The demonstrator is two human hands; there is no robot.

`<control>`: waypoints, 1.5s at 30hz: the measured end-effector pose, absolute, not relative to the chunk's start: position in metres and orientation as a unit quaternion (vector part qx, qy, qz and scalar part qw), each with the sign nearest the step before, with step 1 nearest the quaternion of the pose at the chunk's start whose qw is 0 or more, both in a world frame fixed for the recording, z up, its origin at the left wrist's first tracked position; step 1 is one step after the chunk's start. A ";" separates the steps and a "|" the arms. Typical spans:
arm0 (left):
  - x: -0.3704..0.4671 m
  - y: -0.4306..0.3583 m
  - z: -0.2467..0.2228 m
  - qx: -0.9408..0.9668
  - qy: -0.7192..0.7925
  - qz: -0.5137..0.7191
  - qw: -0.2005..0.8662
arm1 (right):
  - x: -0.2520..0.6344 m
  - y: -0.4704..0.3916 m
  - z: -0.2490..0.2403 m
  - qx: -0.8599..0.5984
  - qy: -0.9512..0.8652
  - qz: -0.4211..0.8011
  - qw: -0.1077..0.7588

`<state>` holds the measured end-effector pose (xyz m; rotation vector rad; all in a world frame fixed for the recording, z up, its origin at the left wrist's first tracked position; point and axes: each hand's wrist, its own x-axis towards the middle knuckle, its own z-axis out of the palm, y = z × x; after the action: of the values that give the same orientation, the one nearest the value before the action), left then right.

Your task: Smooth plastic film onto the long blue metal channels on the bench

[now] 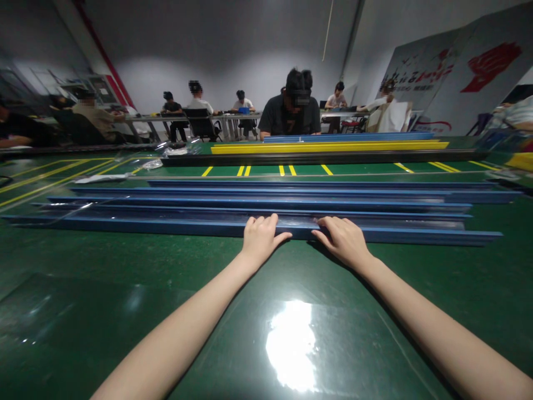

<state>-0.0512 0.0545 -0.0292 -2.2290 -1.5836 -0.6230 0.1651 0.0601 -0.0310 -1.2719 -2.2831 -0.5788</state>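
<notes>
Both of my hands are on the nearest long blue channel strip point(166, 225), which lies across the green tabletop. My left hand point(260, 240) wraps over its upper edge near the middle, fingers on the far side and thumb along the near face. A short way to the right, my right hand point(342, 238) holds the same strip in a like way, its thumb pointing inward. The fingertips are partly hidden behind the edge. Several more blue strips point(291, 192) lie parallel just beyond, with clear plastic film point(85, 206) over their left part.
Farther back lie a black strip point(316, 158), a yellow strip point(333, 147) and another blue strip point(353, 137). A person point(290, 111) sits across the table point(200, 344). Crumpled clear plastic point(152, 164) is at left. Several people work at tables behind.
</notes>
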 end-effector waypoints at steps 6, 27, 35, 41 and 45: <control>-0.052 0.056 -0.031 -0.778 -0.555 -0.229 0.184 | 0.161 0.060 -0.032 -0.453 -0.832 -0.216 0.237; -0.052 0.055 -0.030 -0.781 -0.554 -0.227 0.176 | 0.153 0.054 -0.027 -0.490 -0.824 -0.179 0.223; -0.052 0.054 -0.029 -0.786 -0.547 -0.229 0.172 | 0.146 0.049 -0.031 -0.513 -0.816 -0.112 0.243; -0.052 0.055 -0.029 -0.789 -0.544 -0.233 0.168 | 0.138 0.047 -0.034 -0.561 -0.775 -0.095 0.275; -0.052 0.056 -0.030 -0.795 -0.534 -0.239 0.159 | 0.139 0.051 -0.033 -0.555 -0.771 -0.067 0.303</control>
<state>-0.0525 0.0556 -0.0300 -2.2725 -1.5269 -0.6821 0.1389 0.0513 -0.0331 -1.4722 -2.0443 -0.1768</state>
